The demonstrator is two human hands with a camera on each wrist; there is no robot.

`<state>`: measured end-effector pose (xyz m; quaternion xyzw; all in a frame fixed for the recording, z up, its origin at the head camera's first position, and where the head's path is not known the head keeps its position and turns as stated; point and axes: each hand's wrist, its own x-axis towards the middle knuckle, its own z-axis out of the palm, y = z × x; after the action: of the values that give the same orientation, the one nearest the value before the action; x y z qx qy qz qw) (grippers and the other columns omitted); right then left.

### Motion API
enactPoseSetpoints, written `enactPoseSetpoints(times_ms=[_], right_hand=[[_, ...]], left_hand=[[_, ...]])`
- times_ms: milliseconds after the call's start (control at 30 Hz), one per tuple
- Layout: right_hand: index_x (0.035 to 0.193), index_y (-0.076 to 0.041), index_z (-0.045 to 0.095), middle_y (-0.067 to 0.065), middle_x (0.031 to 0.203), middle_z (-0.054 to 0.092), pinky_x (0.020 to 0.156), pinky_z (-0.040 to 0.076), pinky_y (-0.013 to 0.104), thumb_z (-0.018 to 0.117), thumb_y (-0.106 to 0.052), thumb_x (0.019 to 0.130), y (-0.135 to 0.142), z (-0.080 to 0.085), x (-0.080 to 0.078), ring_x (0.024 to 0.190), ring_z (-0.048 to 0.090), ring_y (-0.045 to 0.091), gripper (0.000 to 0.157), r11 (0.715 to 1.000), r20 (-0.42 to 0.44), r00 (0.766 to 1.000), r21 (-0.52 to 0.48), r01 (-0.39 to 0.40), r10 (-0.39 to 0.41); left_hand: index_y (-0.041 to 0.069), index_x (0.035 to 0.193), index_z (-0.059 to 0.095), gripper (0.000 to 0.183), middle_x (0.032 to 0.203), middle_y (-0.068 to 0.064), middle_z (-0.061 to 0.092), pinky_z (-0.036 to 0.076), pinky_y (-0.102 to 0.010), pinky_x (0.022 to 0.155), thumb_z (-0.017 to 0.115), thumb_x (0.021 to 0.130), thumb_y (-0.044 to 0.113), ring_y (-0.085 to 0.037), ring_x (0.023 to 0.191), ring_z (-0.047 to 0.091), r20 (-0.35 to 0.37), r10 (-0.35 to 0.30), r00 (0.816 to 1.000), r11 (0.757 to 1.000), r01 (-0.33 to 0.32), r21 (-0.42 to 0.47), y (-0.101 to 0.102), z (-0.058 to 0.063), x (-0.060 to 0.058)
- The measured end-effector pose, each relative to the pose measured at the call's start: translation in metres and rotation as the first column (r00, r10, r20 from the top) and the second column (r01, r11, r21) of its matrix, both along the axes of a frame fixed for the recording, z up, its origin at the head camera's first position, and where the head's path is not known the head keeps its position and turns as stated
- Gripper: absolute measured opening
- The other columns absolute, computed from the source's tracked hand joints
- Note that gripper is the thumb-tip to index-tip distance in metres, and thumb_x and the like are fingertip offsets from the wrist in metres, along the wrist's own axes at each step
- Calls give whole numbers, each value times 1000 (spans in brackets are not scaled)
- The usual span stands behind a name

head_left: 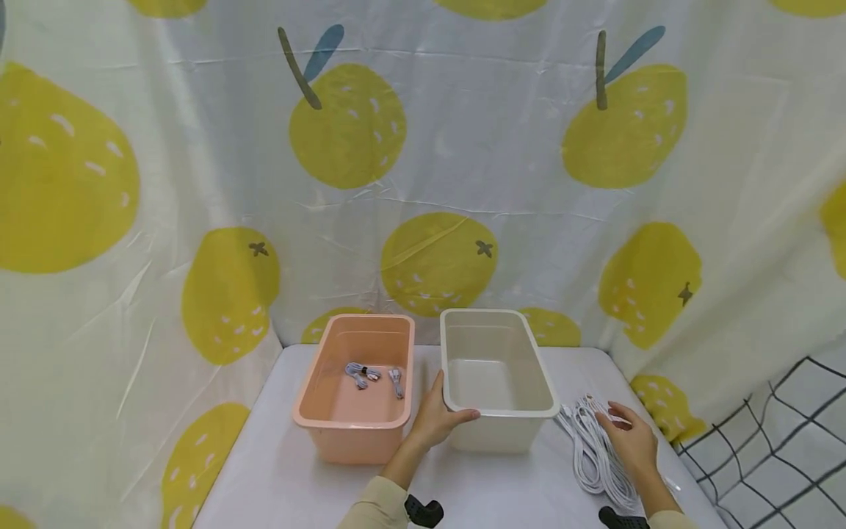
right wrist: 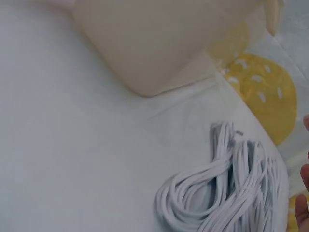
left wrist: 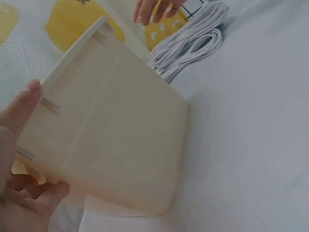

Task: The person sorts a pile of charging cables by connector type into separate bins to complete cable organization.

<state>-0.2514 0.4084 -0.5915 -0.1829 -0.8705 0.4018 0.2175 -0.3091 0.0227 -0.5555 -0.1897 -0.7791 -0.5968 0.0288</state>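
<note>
My left hand grips the near left corner of a cream plastic bin. Its thumb lies at the rim and the fingers curl along the side, as the left wrist view shows. The inside of this bin looks bare. Over a bundle of white cables at the right hovers my right hand, its fingers loosely bent and nothing visible in them. In the right wrist view the coiled cables lie on the table, with only a few fingertips showing at the edge.
Left of the cream bin stands a peach plastic bin with two small bundled grey cables inside. The white table meets a fruit-patterned curtain behind. A black wire grid is at the right.
</note>
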Motion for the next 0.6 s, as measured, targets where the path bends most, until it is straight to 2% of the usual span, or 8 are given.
enactPoseSetpoints(times_ms=[100, 167, 233, 367, 500, 600], right_hand=[[132, 2, 65, 23, 120, 69, 81, 50, 34, 77, -30, 94, 6, -17, 7, 94, 69, 26, 51, 998, 51, 998, 51, 21, -24], [131, 6, 63, 27, 117, 69, 85, 50, 47, 77, -32, 94, 8, -29, 12, 102, 67, 41, 55, 996, 95, 995, 86, 12, -20], [131, 8, 61, 29, 118, 68, 88, 47, 56, 77, -33, 92, 9, -39, 16, 108, 63, 48, 59, 992, 148, 989, 124, 4, -22], [130, 9, 61, 35, 126, 59, 90, 38, 67, 80, -37, 88, 9, -57, 21, 117, 53, 55, 66, 980, 208, 977, 198, 4, -46], [121, 8, 68, 32, 125, 58, 86, 35, 70, 83, -35, 84, 8, -69, 19, 115, 53, 54, 58, 960, 192, 980, 280, -4, -52], [112, 7, 74, 27, 119, 61, 83, 37, 71, 83, -29, 83, 5, -71, 16, 110, 56, 51, 47, 949, 183, 981, 316, 1, -62]], left_hand=[[7, 161, 28, 110, 133, -14, 60, 49, -50, 97, 95, 76, 26, -28, 114, 59, 5, 12, 1000, 1000, -12, -16, 0, -1, 0], [6, 161, 28, 111, 134, -13, 59, 48, -49, 98, 95, 76, 27, -27, 114, 59, 11, 18, 1000, 1000, -17, -22, 0, -1, 0], [5, 161, 27, 111, 133, -13, 60, 49, -48, 98, 95, 76, 27, -26, 114, 59, 13, 17, 1000, 1000, -16, -23, 0, -1, 0], [2, 162, 26, 113, 135, -13, 60, 50, -47, 97, 95, 77, 27, -26, 114, 60, 12, 15, 1000, 1000, -15, -25, 1, -2, 1], [3, 162, 25, 113, 135, -13, 59, 50, -47, 96, 95, 77, 26, -28, 115, 60, 7, 14, 1000, 1000, -14, -13, 0, -3, 1], [5, 162, 25, 112, 135, -13, 59, 50, -46, 97, 95, 77, 27, -30, 116, 60, 13, 8, 1000, 1000, -8, -2, -1, -3, 0]])
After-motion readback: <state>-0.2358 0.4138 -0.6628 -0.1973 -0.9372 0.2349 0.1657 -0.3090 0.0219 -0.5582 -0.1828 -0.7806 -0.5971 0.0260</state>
